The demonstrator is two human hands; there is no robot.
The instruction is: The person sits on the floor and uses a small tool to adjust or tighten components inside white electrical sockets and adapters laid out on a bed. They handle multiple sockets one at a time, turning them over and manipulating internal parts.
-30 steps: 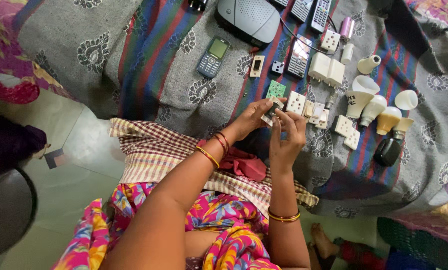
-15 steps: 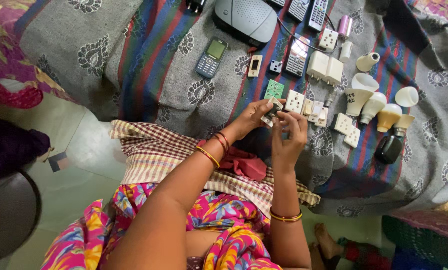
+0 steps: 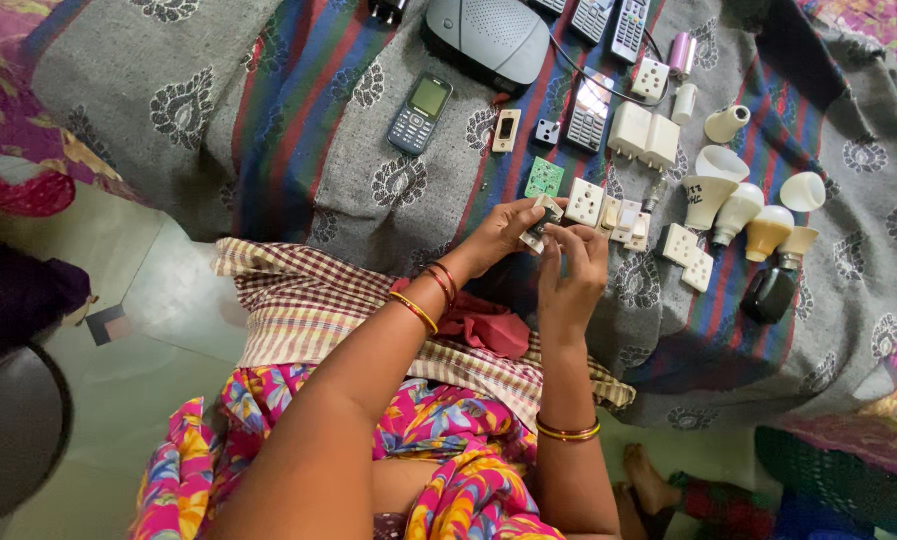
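Two hands meet over one small part: the left hand [image 3: 504,232] and the right hand [image 3: 572,268] both hold a small white switch piece [image 3: 542,222] with a dark face, just above the grey patterned blanket [image 3: 299,120]. The fingers of the left hand are curled and pinch the piece from its left side; the fingertips of the right hand are pressed on its right edge and lower side. How tight the grip is, I cannot tell.

I judge that the step in hand is close work on this piece — turning it or pressing something on it, with both hands needed. A next move would call for a steady pinch from one hand, so that the other can be free.

Room around the hands is narrow. Just beside the piece, on the right, lies a white socket plate [image 3: 585,201] and more small white parts; a green circuit board [image 3: 545,178] is just above. Further right stand bulb shells [image 3: 737,208], easy to knock over. A dark mobile phone [image 3: 419,112] and a grey rounded device [image 3: 491,38] lie well apart, up the blanket. The open side is toward the person — the checked cloth [image 3: 299,310] on the lap, near the blanket's edge.
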